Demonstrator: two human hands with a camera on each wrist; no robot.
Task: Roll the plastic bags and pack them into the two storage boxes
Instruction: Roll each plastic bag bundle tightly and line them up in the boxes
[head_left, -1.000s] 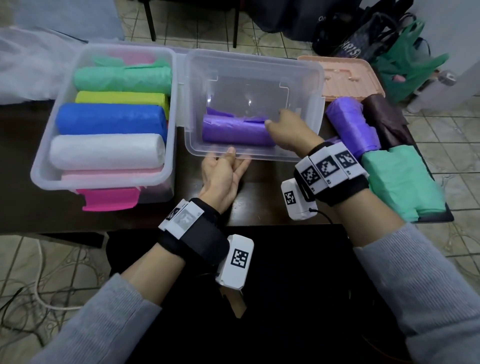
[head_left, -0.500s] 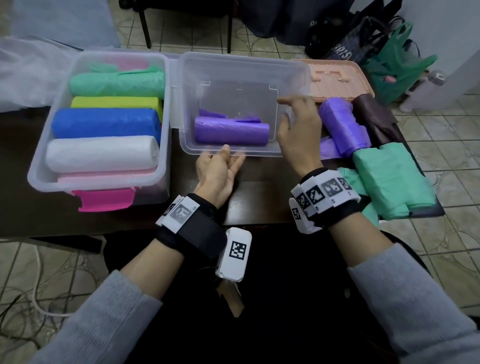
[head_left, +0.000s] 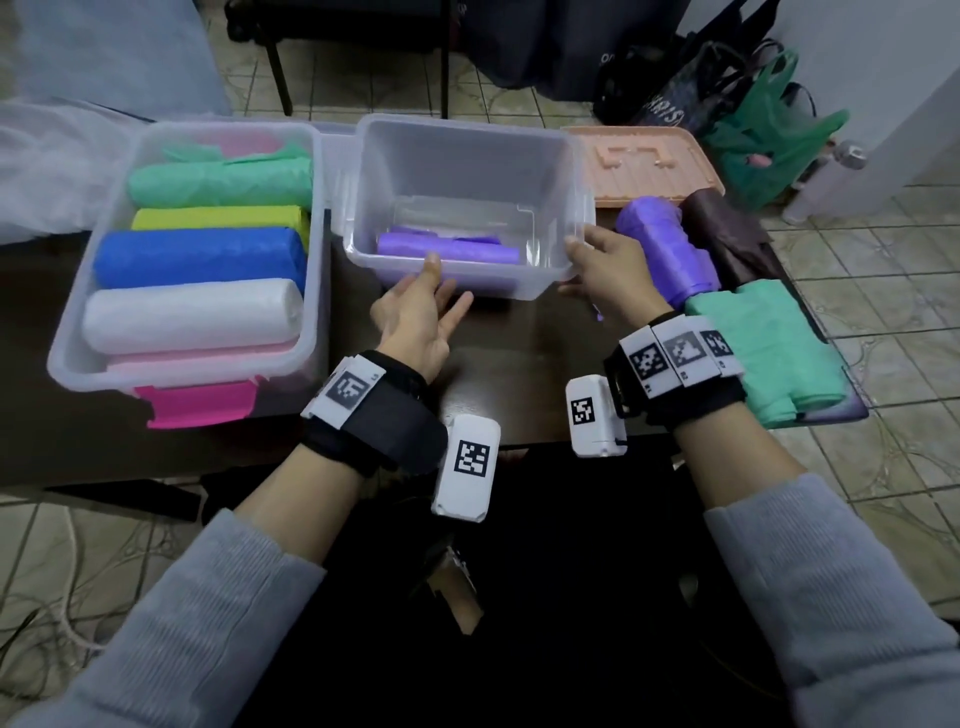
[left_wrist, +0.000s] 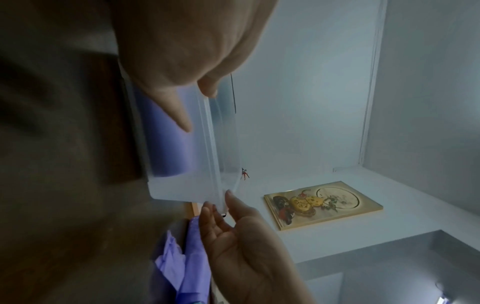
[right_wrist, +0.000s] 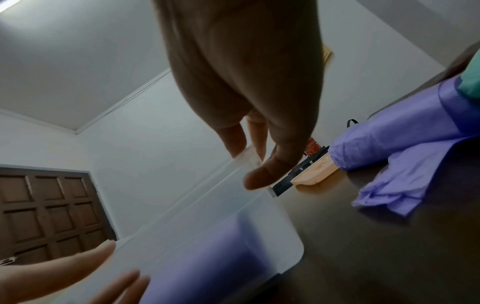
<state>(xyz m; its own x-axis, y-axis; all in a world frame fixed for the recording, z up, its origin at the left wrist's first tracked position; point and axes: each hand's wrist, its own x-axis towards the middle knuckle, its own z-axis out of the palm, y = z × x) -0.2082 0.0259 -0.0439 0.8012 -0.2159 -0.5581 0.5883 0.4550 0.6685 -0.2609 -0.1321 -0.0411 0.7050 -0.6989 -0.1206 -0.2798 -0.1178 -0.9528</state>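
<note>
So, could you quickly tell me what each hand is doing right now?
Left hand: thumb on near rim of right storage box, fingers straight.
Right hand: pinches that box's right rim.

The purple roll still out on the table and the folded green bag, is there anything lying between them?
Nothing: in the head view the loose purple roll butts straight against the folded green bag, its near end at the bag's far edge.

Your right hand (right_wrist: 246, 86) pinches the clear box (right_wrist: 207, 226) rim at its corner; purple roll (right_wrist: 207, 267) inside, another purple bag (right_wrist: 405, 148) beside on the table (right_wrist: 363, 246).
</note>
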